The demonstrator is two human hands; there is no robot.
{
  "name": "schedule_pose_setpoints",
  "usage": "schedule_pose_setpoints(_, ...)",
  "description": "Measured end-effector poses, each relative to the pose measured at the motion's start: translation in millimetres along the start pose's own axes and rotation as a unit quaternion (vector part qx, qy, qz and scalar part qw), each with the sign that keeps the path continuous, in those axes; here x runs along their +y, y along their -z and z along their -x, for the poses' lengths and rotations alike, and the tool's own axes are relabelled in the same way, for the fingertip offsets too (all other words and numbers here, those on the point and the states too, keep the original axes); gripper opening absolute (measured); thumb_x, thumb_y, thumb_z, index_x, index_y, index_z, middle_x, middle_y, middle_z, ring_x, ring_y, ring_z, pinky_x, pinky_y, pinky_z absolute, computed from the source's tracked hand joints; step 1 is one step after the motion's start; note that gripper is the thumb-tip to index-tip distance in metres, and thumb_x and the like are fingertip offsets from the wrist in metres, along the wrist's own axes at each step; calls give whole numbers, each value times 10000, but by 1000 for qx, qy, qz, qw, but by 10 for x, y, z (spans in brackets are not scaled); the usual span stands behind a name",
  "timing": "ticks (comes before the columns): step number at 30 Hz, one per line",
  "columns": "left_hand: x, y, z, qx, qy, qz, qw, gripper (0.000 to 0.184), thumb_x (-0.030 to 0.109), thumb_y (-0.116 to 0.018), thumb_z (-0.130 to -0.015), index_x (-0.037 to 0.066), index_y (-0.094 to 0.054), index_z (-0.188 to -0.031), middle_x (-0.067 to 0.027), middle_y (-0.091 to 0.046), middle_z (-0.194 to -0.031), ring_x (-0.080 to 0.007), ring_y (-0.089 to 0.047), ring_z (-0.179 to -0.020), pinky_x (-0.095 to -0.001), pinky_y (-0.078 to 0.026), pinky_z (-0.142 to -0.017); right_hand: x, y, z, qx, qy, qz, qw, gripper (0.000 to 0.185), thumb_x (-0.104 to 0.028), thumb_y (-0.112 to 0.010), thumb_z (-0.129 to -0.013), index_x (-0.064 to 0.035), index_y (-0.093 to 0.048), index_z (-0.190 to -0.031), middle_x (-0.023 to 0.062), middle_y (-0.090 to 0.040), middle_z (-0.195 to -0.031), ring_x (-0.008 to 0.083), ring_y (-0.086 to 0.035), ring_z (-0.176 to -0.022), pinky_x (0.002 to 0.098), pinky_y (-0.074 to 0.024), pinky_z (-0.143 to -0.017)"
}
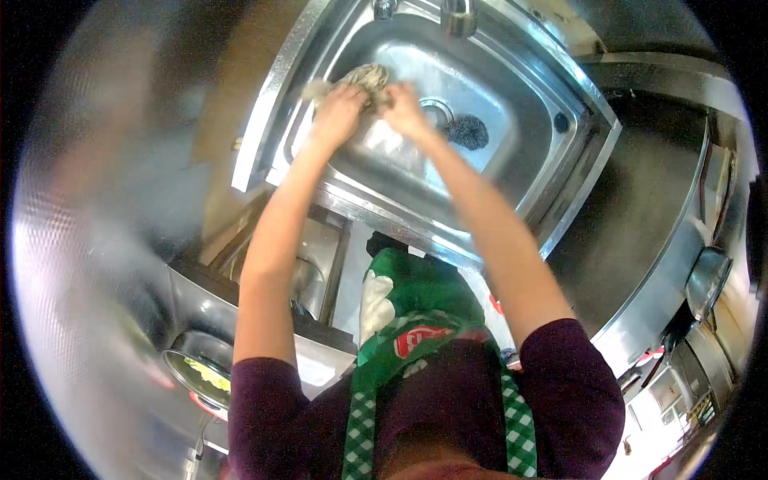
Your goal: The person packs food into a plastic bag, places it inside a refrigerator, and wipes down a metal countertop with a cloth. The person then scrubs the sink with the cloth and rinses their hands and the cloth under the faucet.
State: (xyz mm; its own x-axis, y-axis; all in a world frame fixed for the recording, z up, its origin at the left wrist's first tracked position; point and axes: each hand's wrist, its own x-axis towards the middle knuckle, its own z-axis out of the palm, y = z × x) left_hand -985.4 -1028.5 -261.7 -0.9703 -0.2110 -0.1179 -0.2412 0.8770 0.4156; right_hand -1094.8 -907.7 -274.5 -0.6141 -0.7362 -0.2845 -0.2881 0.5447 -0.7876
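A crumpled beige cloth is bunched up at the left side of the metal sink. My left hand grips it from the near side, fingers curled into the fabric. My right hand pinches the cloth's right edge; it is a little blurred. To the right of my right hand, a dark scouring pad lies on the sink bottom beside the round drain. Part of the cloth is hidden under my fingers.
A faucet hangs over the sink's far edge, with a second metal fitting to its left. On the right is a large dark griddle-like surface. A pan with yellow-green food stands at lower left.
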Motion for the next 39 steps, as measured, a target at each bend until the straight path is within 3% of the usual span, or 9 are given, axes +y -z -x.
schedule_pose_setpoints(4, 326, 177, -53, -155, 60, 151, 974, 285, 151, -470, -806, 21, -541, -1049, -176, -566, -1012, -312, -544, -935, -369, -415, -824, 548, -110, -305, -123, -118, -319, 932, 577, -254, -635, -690, -58, -446, -1199, 203, -308, -1282, 330, -318, -1184, 385, -306, -964)
schedule_pose_setpoints(7, 726, 868, 320, -64, 132, 264, 953, 318, 200, -486, -839, 40, -526, -1110, -167, -574, -1031, -242, -556, -958, -306, -410, -837, 240, -718, -237, -80, -79, 266, 957, 792, -575, -483, -729, -32, -325, -1284, 223, -255, -1333, 344, -219, -1241, 392, -163, -1026)
schedule_pose_setpoints(13, 729, 1238, 663, 147, 224, 308, 913, 277, 161, -454, -866, 21, -519, -1096, -127, -598, -974, -175, -571, -891, -280, -427, -786, -315, -594, 410, -237, -171, -137, 947, 595, -440, -424, -809, -7, -396, -1216, 225, -480, -1147, 320, -505, -991, 428, -368, -882)
schedule_pose_setpoints(21, 689, 949, 925, 242, 280, 290, 883, 245, 128, -450, -865, -3, -521, -1059, -122, -607, -913, -170, -583, -835, -272, -437, -744, 679, 658, 1426, -385, -76, 276, 878, 482, -416, -336, -829, -86, -476, -1150, 167, -508, -1132, 290, -523, -933, 407, -393, -832)
schedule_pose_setpoints(24, 594, 491, 1100, 317, 282, 218, 879, 185, 96, -447, -862, -1, -554, -976, -120, -602, -885, -196, -586, -790, -294, -443, -700, 389, -106, 1169, -274, -134, 20, 952, 432, -372, -320, -838, -51, -543, -1023, 196, -510, -1092, 294, -492, -1020, 419, -378, -841)
schedule_pose_setpoints(28, 539, 38, 1194, 369, 254, 99, 889, 154, 84, -447, -853, 9, -565, -918, -116, -575, -831, -251, -541, -791, -324, -423, -703, -703, -227, 490, -426, -241, -131, 862, 373, -233, -379, -858, -113, -442, -1205, 159, -514, -1126, 270, -515, -980, 369, -403, -834)
schedule_pose_setpoints(31, 501, -91, 1203, 377, 264, 60, 886, 148, 74, -449, -842, 15, -567, -908, -109, -560, -805, -259, -521, -780, -338, -412, -704, 241, -389, 842, -228, 135, -85, 961, 401, -233, -354, -877, -151, -375, -1268, 99, -390, -1284, 255, -453, -1091, 340, -355, -933)
schedule_pose_setpoints(34, 467, -70, 1175, 378, 268, 43, 885, 145, 69, -448, -834, 24, -563, -909, -99, -557, -793, -257, -518, -770, -347, -406, -695, 916, 478, 1311, -375, -51, 22, 925, 406, -317, -317, -895, -155, -384, -1261, 65, -289, -1354, 252, -283, -1237, 378, -230, -1025)
schedule_pose_setpoints(39, 487, -37, 1119, 389, 262, 35, 882, 137, 74, -447, -834, 33, -558, -904, -95, -553, -781, -255, -518, -738, -341, -406, -674, 879, -259, 1131, -210, 25, 44, 976, 411, -378, -339, -881, -193, -409, -1241, 76, -279, -1357, 298, -307, -1216, 415, -270, -993)
